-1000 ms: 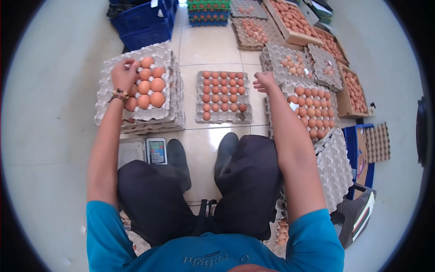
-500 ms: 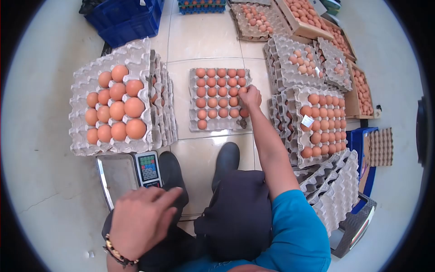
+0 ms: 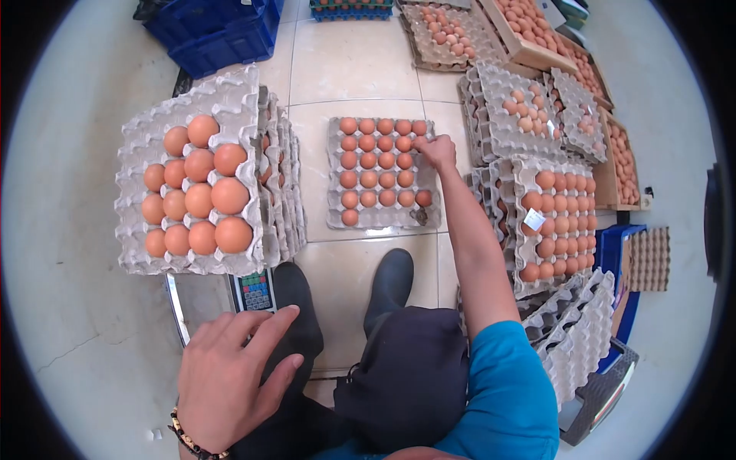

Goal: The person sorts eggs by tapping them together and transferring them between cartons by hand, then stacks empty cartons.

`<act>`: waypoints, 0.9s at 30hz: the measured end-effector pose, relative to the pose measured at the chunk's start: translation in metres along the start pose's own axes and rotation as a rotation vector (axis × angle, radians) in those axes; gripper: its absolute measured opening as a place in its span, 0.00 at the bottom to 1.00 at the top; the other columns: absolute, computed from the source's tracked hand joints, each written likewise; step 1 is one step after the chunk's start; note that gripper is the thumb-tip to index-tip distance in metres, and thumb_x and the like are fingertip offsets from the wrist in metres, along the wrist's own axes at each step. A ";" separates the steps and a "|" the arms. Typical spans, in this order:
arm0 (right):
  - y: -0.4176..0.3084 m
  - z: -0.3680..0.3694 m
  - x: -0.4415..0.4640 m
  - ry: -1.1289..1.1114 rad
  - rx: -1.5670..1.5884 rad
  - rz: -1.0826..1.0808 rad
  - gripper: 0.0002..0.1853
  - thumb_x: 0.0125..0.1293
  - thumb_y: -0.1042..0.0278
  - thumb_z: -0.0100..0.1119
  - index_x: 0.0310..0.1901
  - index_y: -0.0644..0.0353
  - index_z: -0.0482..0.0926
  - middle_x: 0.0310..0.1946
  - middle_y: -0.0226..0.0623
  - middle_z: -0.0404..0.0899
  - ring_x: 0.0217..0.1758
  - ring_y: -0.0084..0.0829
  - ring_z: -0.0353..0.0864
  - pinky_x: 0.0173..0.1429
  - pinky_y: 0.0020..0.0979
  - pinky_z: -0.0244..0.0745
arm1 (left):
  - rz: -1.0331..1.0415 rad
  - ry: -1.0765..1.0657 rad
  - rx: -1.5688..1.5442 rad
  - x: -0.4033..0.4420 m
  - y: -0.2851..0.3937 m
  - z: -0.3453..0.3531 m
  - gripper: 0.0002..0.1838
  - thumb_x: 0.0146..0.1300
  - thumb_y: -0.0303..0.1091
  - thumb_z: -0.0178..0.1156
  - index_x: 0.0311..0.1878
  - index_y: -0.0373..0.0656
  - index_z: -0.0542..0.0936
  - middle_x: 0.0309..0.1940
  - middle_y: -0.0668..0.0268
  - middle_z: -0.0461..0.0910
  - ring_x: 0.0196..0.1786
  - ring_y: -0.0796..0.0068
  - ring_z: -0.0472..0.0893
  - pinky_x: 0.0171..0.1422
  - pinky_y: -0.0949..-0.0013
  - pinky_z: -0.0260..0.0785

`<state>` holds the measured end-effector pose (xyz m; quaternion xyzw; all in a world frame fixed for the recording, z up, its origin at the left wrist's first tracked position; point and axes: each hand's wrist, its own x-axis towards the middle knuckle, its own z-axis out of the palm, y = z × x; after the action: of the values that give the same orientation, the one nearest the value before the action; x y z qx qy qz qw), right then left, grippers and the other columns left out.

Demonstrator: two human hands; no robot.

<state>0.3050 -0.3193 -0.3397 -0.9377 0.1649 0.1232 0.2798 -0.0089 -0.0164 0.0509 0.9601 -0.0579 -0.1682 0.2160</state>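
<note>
My right hand (image 3: pixel 437 152) reaches to the right edge of a grey egg tray (image 3: pixel 383 221) on the floor. Its fingertips close around a brown egg (image 3: pixel 418 142) in the right column, second row from the back; the palm is hidden. Brown eggs fill most of the tray's back rows, and one egg (image 3: pixel 349 218) sits at the front left. A small dark patch (image 3: pixel 420 218) marks the tray's front right corner. My left hand (image 3: pixel 230 376) hovers over my lap, empty, fingers apart, near the digital scale (image 3: pixel 255 291).
At left rises a tall stack of egg trays (image 3: pixel 146 130), with several eggs on top. More loaded trays (image 3: pixel 529 284) are stacked on the right, beside wooden crates of eggs (image 3: pixel 617 195). Blue plastic crates (image 3: pixel 222 38) stand back left. My boots (image 3: pixel 389 284) are close to the floor tray.
My right hand has moved from the right column's third egg back to the second; the third cup now shows no egg. My left hand has shifted slightly down, its fingers more spread.
</note>
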 end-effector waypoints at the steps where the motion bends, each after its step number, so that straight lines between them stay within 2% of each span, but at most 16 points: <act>1: -0.006 0.008 0.006 0.073 -0.024 0.064 0.30 0.41 0.45 0.72 0.38 0.67 0.86 0.41 0.55 0.86 0.44 0.44 0.88 0.48 0.39 0.82 | 0.007 0.017 -0.002 0.000 0.000 0.000 0.23 0.54 0.35 0.70 0.55 0.45 0.80 0.40 0.62 0.82 0.40 0.59 0.80 0.44 0.59 0.72; 4: -0.020 0.006 -0.001 0.146 -0.071 0.056 0.32 0.39 0.45 0.72 0.38 0.68 0.86 0.38 0.55 0.86 0.40 0.43 0.89 0.48 0.40 0.82 | 0.008 0.009 0.012 0.000 0.001 -0.001 0.23 0.56 0.36 0.70 0.55 0.46 0.80 0.40 0.63 0.81 0.40 0.59 0.79 0.43 0.59 0.71; 7: 0.003 0.009 0.011 0.048 0.095 0.036 0.28 0.45 0.46 0.71 0.38 0.67 0.84 0.32 0.47 0.85 0.31 0.37 0.86 0.36 0.36 0.82 | 0.000 0.014 -0.003 -0.001 0.002 -0.002 0.22 0.57 0.36 0.69 0.56 0.46 0.79 0.39 0.63 0.81 0.40 0.58 0.79 0.43 0.58 0.71; 10: 0.014 0.003 0.007 -0.277 0.849 0.144 0.21 0.53 0.49 0.68 0.35 0.61 0.81 0.24 0.35 0.79 0.21 0.27 0.78 0.22 0.27 0.71 | 0.038 0.034 0.004 -0.002 0.001 0.001 0.22 0.58 0.36 0.68 0.57 0.46 0.79 0.38 0.62 0.80 0.40 0.57 0.79 0.43 0.58 0.71; 11: 0.006 -0.012 -0.010 -0.389 1.025 0.137 0.15 0.61 0.52 0.63 0.35 0.57 0.78 0.21 0.28 0.72 0.18 0.20 0.69 0.17 0.19 0.59 | 0.060 0.048 -0.012 -0.001 0.002 0.002 0.22 0.58 0.35 0.68 0.57 0.46 0.78 0.38 0.62 0.79 0.40 0.57 0.79 0.43 0.58 0.71; 14: -0.018 -0.044 -0.035 -0.727 1.251 0.033 0.16 0.63 0.53 0.61 0.43 0.58 0.76 0.23 0.28 0.73 0.18 0.20 0.69 0.18 0.19 0.61 | 0.140 0.113 -0.067 0.005 0.009 0.004 0.24 0.59 0.33 0.67 0.59 0.45 0.77 0.39 0.60 0.79 0.41 0.55 0.79 0.44 0.57 0.72; 15: -0.036 -0.060 -0.050 -0.800 1.227 0.040 0.17 0.64 0.55 0.59 0.46 0.59 0.74 0.24 0.29 0.73 0.18 0.19 0.69 0.18 0.18 0.62 | 0.167 0.148 -0.094 0.009 0.012 0.005 0.25 0.59 0.32 0.67 0.60 0.44 0.76 0.40 0.58 0.79 0.41 0.55 0.79 0.45 0.57 0.72; 17: -0.078 -0.089 -0.086 -0.932 1.210 -0.089 0.19 0.64 0.55 0.59 0.45 0.65 0.76 0.25 0.31 0.76 0.18 0.18 0.68 0.18 0.19 0.63 | 0.221 0.234 -0.164 0.018 0.012 0.010 0.27 0.59 0.31 0.66 0.63 0.43 0.74 0.44 0.56 0.79 0.43 0.55 0.80 0.47 0.58 0.74; 20: -0.145 -0.134 -0.143 -1.113 0.906 -0.379 0.17 0.63 0.60 0.60 0.40 0.70 0.79 0.25 0.35 0.79 0.17 0.18 0.69 0.18 0.18 0.62 | 0.249 0.379 -0.290 0.032 0.001 0.021 0.30 0.60 0.31 0.66 0.67 0.40 0.71 0.51 0.53 0.80 0.48 0.60 0.82 0.54 0.61 0.76; 22: -0.184 -0.150 -0.186 -1.119 0.756 -0.504 0.15 0.62 0.61 0.62 0.33 0.69 0.80 0.22 0.34 0.77 0.15 0.18 0.69 0.17 0.19 0.62 | 0.190 0.469 -0.372 0.037 -0.004 0.023 0.32 0.61 0.31 0.67 0.69 0.39 0.69 0.55 0.53 0.79 0.51 0.64 0.83 0.58 0.64 0.76; 25: -0.220 -0.160 -0.240 -1.149 0.577 -0.660 0.14 0.61 0.62 0.64 0.29 0.67 0.81 0.20 0.32 0.76 0.15 0.19 0.69 0.18 0.20 0.63 | 0.135 0.457 -0.772 0.039 -0.006 0.020 0.33 0.61 0.31 0.68 0.69 0.38 0.69 0.56 0.55 0.80 0.54 0.70 0.82 0.59 0.66 0.77; 27: -0.237 -0.174 -0.277 -1.163 0.509 -0.702 0.14 0.61 0.61 0.65 0.28 0.65 0.82 0.18 0.30 0.75 0.16 0.19 0.70 0.21 0.20 0.66 | 0.248 0.546 -0.656 0.042 -0.021 0.023 0.30 0.62 0.32 0.67 0.66 0.35 0.71 0.53 0.53 0.80 0.51 0.66 0.84 0.57 0.66 0.77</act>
<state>0.1655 -0.1645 0.0060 -0.6240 -0.2978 0.4625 0.5550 0.0232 -0.0141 0.0095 0.8357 -0.0568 0.1091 0.5352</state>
